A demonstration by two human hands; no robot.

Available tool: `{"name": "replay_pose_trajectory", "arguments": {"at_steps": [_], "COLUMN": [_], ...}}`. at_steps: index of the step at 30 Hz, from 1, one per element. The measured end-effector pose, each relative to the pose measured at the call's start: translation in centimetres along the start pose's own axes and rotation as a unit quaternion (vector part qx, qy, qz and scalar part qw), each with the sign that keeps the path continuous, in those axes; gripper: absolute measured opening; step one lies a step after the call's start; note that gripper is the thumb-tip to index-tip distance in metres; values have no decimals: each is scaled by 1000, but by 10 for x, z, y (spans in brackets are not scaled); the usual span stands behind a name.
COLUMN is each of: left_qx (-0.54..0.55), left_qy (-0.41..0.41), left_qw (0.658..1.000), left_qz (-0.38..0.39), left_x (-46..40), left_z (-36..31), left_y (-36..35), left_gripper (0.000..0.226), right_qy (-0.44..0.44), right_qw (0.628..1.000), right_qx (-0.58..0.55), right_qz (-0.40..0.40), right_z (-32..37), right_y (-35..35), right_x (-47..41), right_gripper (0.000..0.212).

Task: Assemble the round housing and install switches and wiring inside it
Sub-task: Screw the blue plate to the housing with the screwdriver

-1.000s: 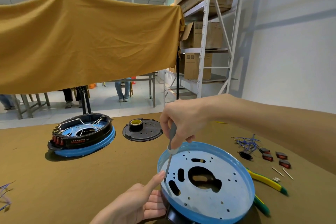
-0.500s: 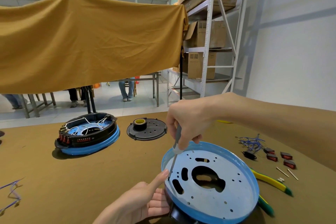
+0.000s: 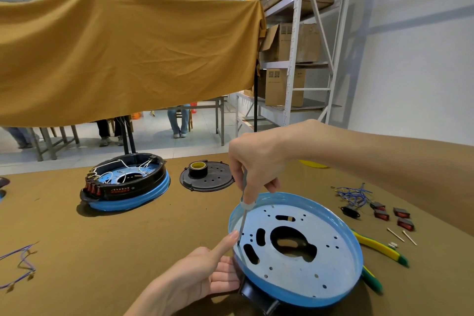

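Left centre: a wired housing [image 3: 125, 182] with red switches stands on the brown table [image 3: 77, 251]. Lower centre: left hand [image 3: 195, 279], index finger extended, steadies the blue-rimmed base plate [image 3: 295, 251]. Right hand [image 3: 259, 161] grips a screwdriver [image 3: 245, 209], tip on the plate's left edge. Far right: loose rocker switches [image 3: 392, 215] and blue wires [image 3: 354, 195].
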State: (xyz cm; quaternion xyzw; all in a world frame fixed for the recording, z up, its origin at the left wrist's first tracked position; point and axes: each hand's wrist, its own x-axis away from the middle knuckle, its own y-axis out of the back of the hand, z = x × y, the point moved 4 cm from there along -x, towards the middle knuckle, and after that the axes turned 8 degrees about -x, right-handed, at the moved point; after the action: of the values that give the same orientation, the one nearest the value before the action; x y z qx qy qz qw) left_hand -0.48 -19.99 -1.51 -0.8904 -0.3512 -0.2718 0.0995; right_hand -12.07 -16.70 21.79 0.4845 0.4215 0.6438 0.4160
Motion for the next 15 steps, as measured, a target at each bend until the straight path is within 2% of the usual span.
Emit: {"name": "replay_pose_trajectory", "arguments": {"at_steps": [15], "left_qx": [18], "left_qy": [-4], "left_qw": [1000], "left_qz": [-4], "left_x": [-2], "left_z": [1], "left_y": [2], "left_gripper": [99], "right_qy": [-7], "right_qw": [1000], "right_qx": [13], "right_qz": [12], "right_z": [1], "right_y": [0], "right_x": [0], "right_gripper": [23]}}
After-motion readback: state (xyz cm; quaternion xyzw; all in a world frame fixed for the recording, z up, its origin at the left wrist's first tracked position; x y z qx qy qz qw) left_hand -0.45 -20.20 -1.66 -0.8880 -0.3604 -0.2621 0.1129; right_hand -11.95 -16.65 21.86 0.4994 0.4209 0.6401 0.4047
